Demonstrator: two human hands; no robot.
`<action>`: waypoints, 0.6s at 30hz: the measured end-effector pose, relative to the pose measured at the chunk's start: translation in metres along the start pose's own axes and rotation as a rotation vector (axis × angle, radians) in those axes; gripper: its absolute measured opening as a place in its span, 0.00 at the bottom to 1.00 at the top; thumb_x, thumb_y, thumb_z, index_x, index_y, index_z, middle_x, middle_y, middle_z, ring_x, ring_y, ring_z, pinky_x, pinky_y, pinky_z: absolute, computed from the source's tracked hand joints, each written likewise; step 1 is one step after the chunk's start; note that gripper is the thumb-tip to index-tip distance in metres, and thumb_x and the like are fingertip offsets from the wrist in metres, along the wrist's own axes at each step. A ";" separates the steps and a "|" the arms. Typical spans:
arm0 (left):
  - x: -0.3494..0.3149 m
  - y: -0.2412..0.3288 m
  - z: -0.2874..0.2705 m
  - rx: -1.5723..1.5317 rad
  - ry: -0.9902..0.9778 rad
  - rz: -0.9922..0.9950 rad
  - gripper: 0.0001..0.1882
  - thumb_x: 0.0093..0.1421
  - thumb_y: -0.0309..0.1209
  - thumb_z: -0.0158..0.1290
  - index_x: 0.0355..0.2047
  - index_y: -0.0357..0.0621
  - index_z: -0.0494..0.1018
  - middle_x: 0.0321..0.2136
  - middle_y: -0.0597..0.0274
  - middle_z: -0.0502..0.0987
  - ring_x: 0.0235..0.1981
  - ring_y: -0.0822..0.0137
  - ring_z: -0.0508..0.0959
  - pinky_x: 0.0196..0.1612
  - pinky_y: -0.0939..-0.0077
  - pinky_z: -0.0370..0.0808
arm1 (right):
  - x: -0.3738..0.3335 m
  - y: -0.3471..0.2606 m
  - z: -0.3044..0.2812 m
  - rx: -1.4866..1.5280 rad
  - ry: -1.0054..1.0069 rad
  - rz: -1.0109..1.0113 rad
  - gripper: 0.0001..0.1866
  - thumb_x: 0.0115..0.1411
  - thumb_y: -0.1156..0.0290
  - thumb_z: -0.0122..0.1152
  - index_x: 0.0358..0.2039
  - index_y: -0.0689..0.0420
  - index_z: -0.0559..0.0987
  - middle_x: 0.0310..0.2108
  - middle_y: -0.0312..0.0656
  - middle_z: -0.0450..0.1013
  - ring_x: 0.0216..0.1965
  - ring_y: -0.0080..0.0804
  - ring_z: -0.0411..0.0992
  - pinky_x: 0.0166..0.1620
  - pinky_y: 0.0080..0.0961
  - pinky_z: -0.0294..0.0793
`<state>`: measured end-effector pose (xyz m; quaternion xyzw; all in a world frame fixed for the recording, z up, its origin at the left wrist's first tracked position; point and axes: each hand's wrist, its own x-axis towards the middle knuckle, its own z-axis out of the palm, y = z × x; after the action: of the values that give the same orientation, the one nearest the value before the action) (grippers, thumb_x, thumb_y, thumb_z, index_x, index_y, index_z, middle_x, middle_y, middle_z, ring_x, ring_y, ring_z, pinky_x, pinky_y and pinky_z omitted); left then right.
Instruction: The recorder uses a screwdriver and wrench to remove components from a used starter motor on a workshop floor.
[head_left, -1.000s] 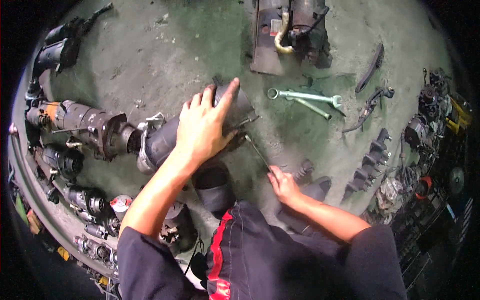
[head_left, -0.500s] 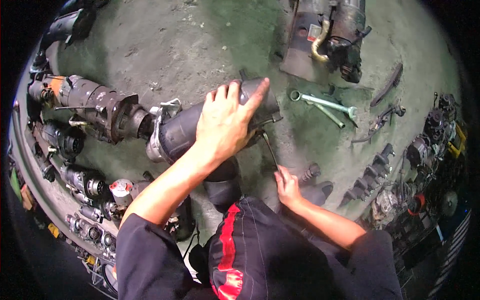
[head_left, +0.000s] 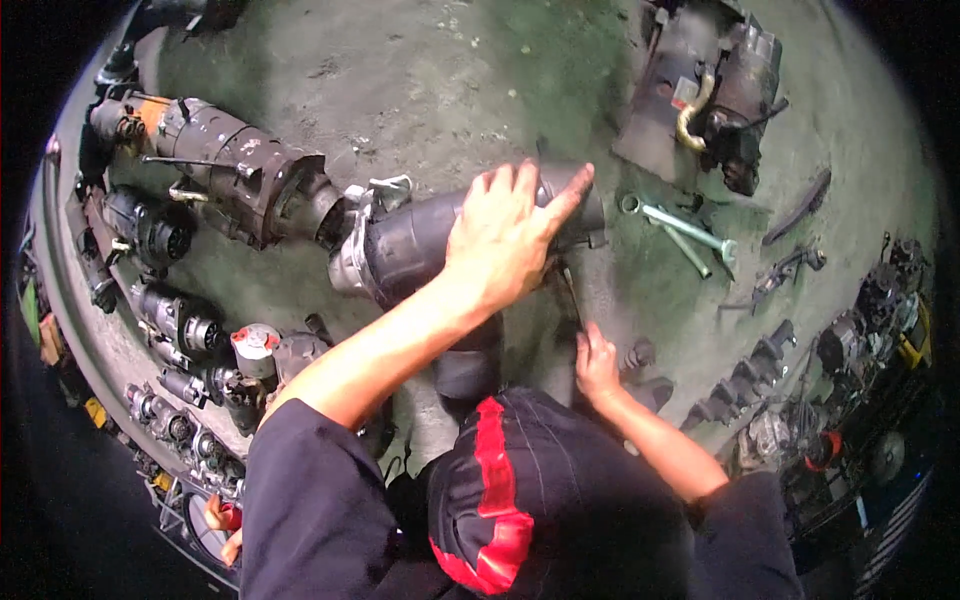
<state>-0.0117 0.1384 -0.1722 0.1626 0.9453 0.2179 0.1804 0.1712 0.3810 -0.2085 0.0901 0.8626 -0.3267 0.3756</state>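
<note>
A dark, cylindrical starter motor [head_left: 412, 240] lies across the middle of the view, with a metal nose at its left end. My left hand [head_left: 505, 235] is laid over its right half; the fingers curl over the far side and one stretches toward the end cap. Below that end, my right hand [head_left: 599, 366] is closed on a slim metal hand tool [head_left: 572, 295] that looks like a wrench. The tool's upper tip meets the underside of the motor's right end, but the exact contact is hard to make out. Two wrenches [head_left: 690, 230] lie crossed on the floor to the right.
A larger starter motor [head_left: 225, 155] lies at left, its end close to the motor's nose. Several smaller motors [head_left: 175, 315] line the left side. Another motor unit [head_left: 690, 100] stands far right. A ribbed dark part [head_left: 740, 375] and heaped parts [head_left: 850, 340] lie right.
The whole view has shifted, so most things sit farther right in it. My right hand and the tool have swung slightly left relative to the motor. My left hand keeps its place on it.
</note>
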 end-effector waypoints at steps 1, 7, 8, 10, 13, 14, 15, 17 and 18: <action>0.003 0.000 -0.001 -0.001 0.009 -0.001 0.53 0.46 0.40 0.69 0.71 0.66 0.54 0.56 0.41 0.68 0.56 0.46 0.70 0.57 0.53 0.68 | -0.003 0.001 0.005 0.001 -0.006 0.067 0.15 0.70 0.65 0.50 0.48 0.65 0.71 0.31 0.67 0.73 0.35 0.70 0.72 0.35 0.53 0.70; -0.013 -0.010 0.001 0.015 -0.033 -0.056 0.53 0.47 0.41 0.69 0.71 0.66 0.53 0.56 0.41 0.68 0.56 0.46 0.70 0.57 0.52 0.68 | 0.003 -0.157 -0.119 0.999 -0.568 0.897 0.13 0.71 0.57 0.51 0.44 0.54 0.70 0.20 0.24 0.55 0.19 0.14 0.54 0.20 0.14 0.53; -0.010 -0.008 -0.002 -0.033 -0.049 -0.049 0.53 0.47 0.42 0.68 0.71 0.67 0.53 0.56 0.41 0.68 0.56 0.45 0.70 0.57 0.51 0.68 | 0.000 -0.153 -0.114 0.925 -0.536 0.869 0.13 0.71 0.57 0.52 0.43 0.55 0.70 0.18 0.25 0.56 0.18 0.14 0.54 0.20 0.15 0.54; 0.000 -0.005 0.004 -0.007 -0.028 -0.014 0.53 0.47 0.42 0.68 0.71 0.67 0.52 0.57 0.40 0.67 0.56 0.45 0.70 0.57 0.51 0.68 | -0.012 -0.095 -0.074 0.510 -0.301 0.457 0.14 0.71 0.60 0.52 0.44 0.59 0.70 0.20 0.40 0.65 0.18 0.31 0.64 0.20 0.30 0.62; -0.002 0.000 -0.002 0.002 0.028 0.014 0.53 0.47 0.43 0.69 0.71 0.67 0.52 0.57 0.40 0.67 0.56 0.46 0.70 0.57 0.52 0.68 | 0.001 -0.002 -0.012 -0.040 0.028 -0.156 0.15 0.70 0.62 0.52 0.44 0.63 0.72 0.27 0.63 0.73 0.29 0.60 0.75 0.31 0.45 0.72; -0.003 -0.001 0.001 0.021 0.026 0.021 0.53 0.47 0.43 0.69 0.71 0.67 0.52 0.57 0.40 0.68 0.56 0.46 0.70 0.56 0.52 0.69 | 0.015 -0.004 -0.009 -0.039 0.126 -0.311 0.14 0.70 0.63 0.52 0.44 0.63 0.70 0.21 0.51 0.69 0.21 0.42 0.72 0.25 0.44 0.66; -0.003 -0.001 0.003 0.040 0.024 0.031 0.53 0.47 0.43 0.69 0.71 0.66 0.52 0.56 0.41 0.68 0.56 0.46 0.70 0.56 0.53 0.69 | 0.015 -0.006 -0.013 -0.041 0.131 -0.309 0.14 0.70 0.63 0.52 0.44 0.63 0.70 0.21 0.51 0.69 0.21 0.42 0.72 0.25 0.44 0.66; -0.001 -0.002 0.004 0.052 0.022 0.029 0.54 0.47 0.43 0.69 0.71 0.66 0.52 0.56 0.41 0.69 0.56 0.46 0.70 0.56 0.53 0.69 | -0.007 -0.031 -0.043 0.032 -0.070 -0.108 0.13 0.71 0.63 0.50 0.43 0.61 0.70 0.18 0.45 0.68 0.19 0.34 0.70 0.21 0.38 0.66; -0.001 0.001 0.005 0.067 0.022 0.019 0.54 0.46 0.43 0.69 0.71 0.66 0.52 0.56 0.41 0.69 0.55 0.46 0.71 0.56 0.53 0.69 | -0.010 -0.070 -0.074 0.395 -0.356 0.415 0.12 0.71 0.63 0.50 0.45 0.59 0.71 0.18 0.36 0.65 0.17 0.23 0.64 0.18 0.27 0.63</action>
<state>-0.0088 0.1405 -0.1764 0.1753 0.9523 0.1896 0.1626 0.1065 0.3746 -0.1299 0.2763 0.6668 -0.4147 0.5542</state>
